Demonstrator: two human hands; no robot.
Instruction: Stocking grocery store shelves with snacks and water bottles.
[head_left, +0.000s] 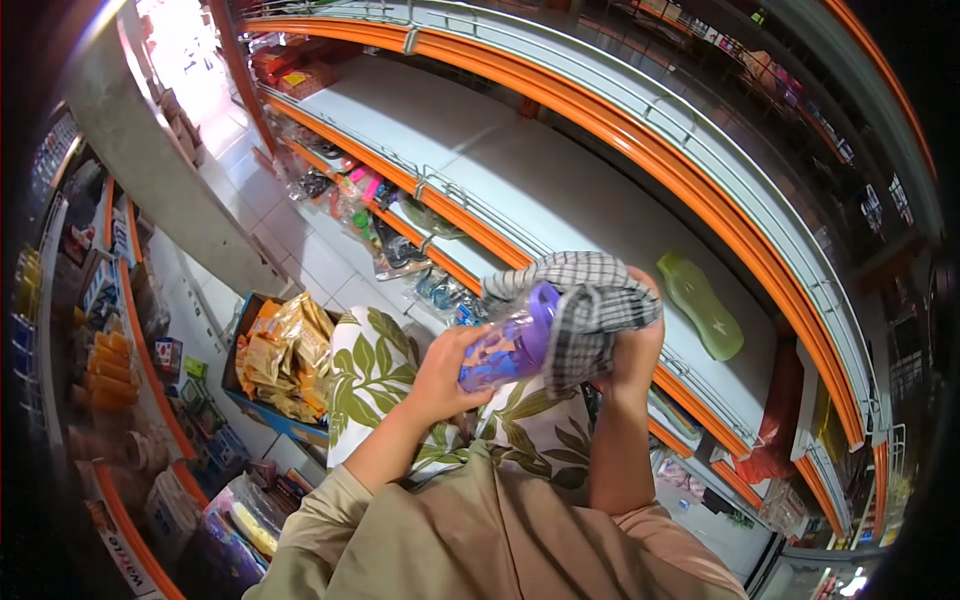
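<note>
My left hand (448, 375) grips the lower body of a clear plastic bottle (499, 352) with a purple lid and a blue and purple pattern. The bottle is tilted, its lid end towards the cloth. In my right hand (637, 345) is a black-and-white checked cloth (592, 300), bunched up and draped around the lid end. Part of the lid is hidden under it. Both hands are above my lap, in front of the shelf. A green plastic bottle (701, 307) lies on the white shelf board (517, 165), to the right of my right hand.
Orange-edged shelves with wire rails (480, 199) curve across the front. Packaged goods (390, 240) fill the lower shelf. A box of gold snack packets (292, 352) sits on the tiled floor by my left leg. More stocked shelves (142, 315) and a concrete pillar (165, 150) stand at left.
</note>
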